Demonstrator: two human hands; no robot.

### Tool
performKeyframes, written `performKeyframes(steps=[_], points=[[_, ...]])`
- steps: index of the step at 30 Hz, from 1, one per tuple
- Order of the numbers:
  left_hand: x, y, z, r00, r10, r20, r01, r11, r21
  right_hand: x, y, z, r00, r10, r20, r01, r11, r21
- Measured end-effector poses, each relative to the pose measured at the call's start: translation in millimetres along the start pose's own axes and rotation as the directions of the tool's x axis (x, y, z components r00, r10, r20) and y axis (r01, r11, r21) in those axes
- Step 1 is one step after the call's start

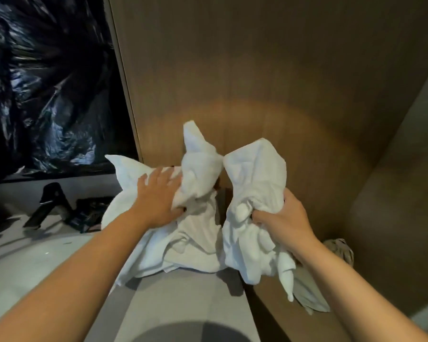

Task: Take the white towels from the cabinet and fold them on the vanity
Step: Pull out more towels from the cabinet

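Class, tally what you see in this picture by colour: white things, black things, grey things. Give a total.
White: 2, the towel bunch in the left hand and the towel bunch in the right hand
Black: 1, the faucet
Grey: 1, the cloth
Total: 4

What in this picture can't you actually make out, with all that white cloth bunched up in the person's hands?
- How many white towels there are: in the head view the bunched folds hide their edges.
- Left hand fingertips: buried in cloth.
- Right hand fingertips: wrapped in the bundle.
- The greyish cloth at lower right: mostly behind the right arm and towels.
- The dark objects at left: too dim to identify.
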State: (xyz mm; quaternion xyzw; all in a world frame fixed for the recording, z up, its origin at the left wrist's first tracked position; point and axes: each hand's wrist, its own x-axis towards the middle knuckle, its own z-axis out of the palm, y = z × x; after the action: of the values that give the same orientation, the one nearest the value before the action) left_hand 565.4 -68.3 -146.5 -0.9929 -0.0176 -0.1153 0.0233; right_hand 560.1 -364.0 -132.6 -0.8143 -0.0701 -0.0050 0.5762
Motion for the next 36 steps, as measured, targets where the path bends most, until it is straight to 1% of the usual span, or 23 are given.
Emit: performKeyframes(steps=[1, 2, 3, 6, 8, 11, 13, 14, 15, 16, 17, 18, 20, 22, 23, 24, 26, 27, 29, 31, 33, 35, 36], points=[[-1.7, -2.6, 27.6, 0.974, 0.057, 0.221, -0.079, 0.993, 0.090, 0.5, -3.2, 5.8, 0.999, -0.018, -0.038, 0.018, 1.000, 0.009], [-5.7, -3.3, 52.1, 0.931, 0.085, 0.354, -0.132, 0.985, 0.111, 0.3, -7.2, 10.9, 0.997, -0.043, -0.068, 0.043, 0.999, 0.011], [-9.0, -2.2, 70.4, 0.908, 0.105, 0.405, -0.159, 0.982, 0.101, 0.6, -12.6, 15.4, 0.993, -0.075, -0.089, 0.074, 0.997, -0.007], [-8.7, 6.0, 92.7, 0.933, 0.159, 0.322, -0.187, 0.981, 0.058, 8.5, -30.2, 24.6, 0.978, -0.185, -0.094, 0.167, 0.971, -0.171], [-8.1, 7.2, 91.6, 0.938, 0.217, 0.270, -0.233, 0.972, 0.028, 16.6, -44.1, 29.4, 0.958, -0.283, -0.053, 0.259, 0.928, -0.268], [-11.9, -5.3, 72.1, 0.926, 0.275, 0.259, -0.256, 0.961, -0.106, 28.8, -72.0, 42.8, 0.877, -0.475, 0.067, 0.463, 0.801, -0.381], [-16.8, -19.5, 44.5, 0.937, 0.306, 0.169, -0.244, 0.918, -0.313, 40.4, -89.7, 56.4, 0.781, -0.601, 0.170, 0.603, 0.652, -0.460], [-21.9, -26.2, 28.8, 0.948, 0.308, 0.084, -0.251, 0.881, -0.401, 47.7, -96.9, 64.8, 0.729, -0.644, 0.233, 0.658, 0.564, -0.499], [-28.0, -33.3, 16.2, 0.959, 0.277, -0.060, -0.274, 0.857, -0.437, 56.0, -102.1, 74.2, 0.684, -0.664, 0.302, 0.697, 0.474, -0.538], [-33.4, -39.1, 7.3, 0.948, 0.209, -0.241, -0.298, 0.852, -0.431, 64.9, -105.4, 85.0, 0.650, -0.661, 0.376, 0.725, 0.389, -0.569], [-39.1, -42.7, -0.1, 0.910, 0.145, -0.387, -0.311, 0.858, -0.409, 73.0, -106.0, 96.8, 0.627, -0.635, 0.451, 0.745, 0.319, -0.586], [-43.8, -46.3, -6.3, 0.883, 0.086, -0.461, -0.282, 0.882, -0.377, 79.9, -103.9, 108.7, 0.610, -0.595, 0.523, 0.764, 0.268, -0.587], [-49.3, -51.4, -7.6, 0.918, 0.020, -0.397, -0.193, 0.895, -0.401, 91.0, -92.2, 130.1, 0.588, -0.514, 0.624, 0.795, 0.225, -0.564], [-53.4, -59.6, -13.8, 0.888, 0.080, -0.453, -0.278, 0.878, -0.390, 96.2, -76.5, 146.8, 0.606, -0.475, 0.639, 0.786, 0.231, -0.574], [-57.8, -60.9, -18.6, 0.877, 0.055, -0.478, -0.281, 0.864, -0.418, 96.9, -69.1, 153.8, 0.623, -0.469, 0.626, 0.772, 0.240, -0.588], [-59.0, -65.0, -19.0, 0.806, 0.091, -0.585, -0.356, 0.864, -0.356, 97.5, -63.2, 160.1, 0.636, -0.468, 0.614, 0.761, 0.250, -0.598], [-54.8, -68.4, -21.8, 0.723, 0.108, -0.683, -0.410, 0.862, -0.297, 97.7, -56.2, 169.7, 0.641, -0.461, 0.614, 0.759, 0.261, -0.596], [-50.0, -68.4, -24.7, 0.731, 0.086, -0.677, -0.374, 0.880, -0.293, 97.1, -54.6, 172.2, 0.635, -0.452, 0.626, 0.766, 0.269, -0.583], [-38.6, -68.6, -24.5, 0.844, 0.019, -0.536, -0.210, 0.932, -0.297, 95.5, -53.6, 171.7, 0.616, -0.446, 0.649, 0.787, 0.326, -0.524], [-28.4, -68.7, -13.4, 0.924, -0.031, -0.382, -0.090, 0.951, -0.296, 93.5, -52.4, 164.4, 0.618, -0.474, 0.627, 0.783, 0.443, -0.437], [-19.2, -70.8, 5.9, 0.966, -0.058, -0.252, -0.036, 0.935, -0.354, 94.2, -47.6, 152.9, 0.675, -0.519, 0.524, 0.733, 0.549, -0.401], [-13.1, -73.4, 27.6, 0.984, -0.040, -0.172, -0.030, 0.921, -0.388, 94.8, -38.6, 144.1, 0.739, -0.539, 0.404, 0.673, 0.579, -0.460], [-9.8, -73.8, 36.5, 0.987, -0.015, -0.162, -0.052, 0.914, -0.403, 94.4, -31.9, 141.7, 0.758, -0.536, 0.371, 0.650, 0.574, -0.498]])
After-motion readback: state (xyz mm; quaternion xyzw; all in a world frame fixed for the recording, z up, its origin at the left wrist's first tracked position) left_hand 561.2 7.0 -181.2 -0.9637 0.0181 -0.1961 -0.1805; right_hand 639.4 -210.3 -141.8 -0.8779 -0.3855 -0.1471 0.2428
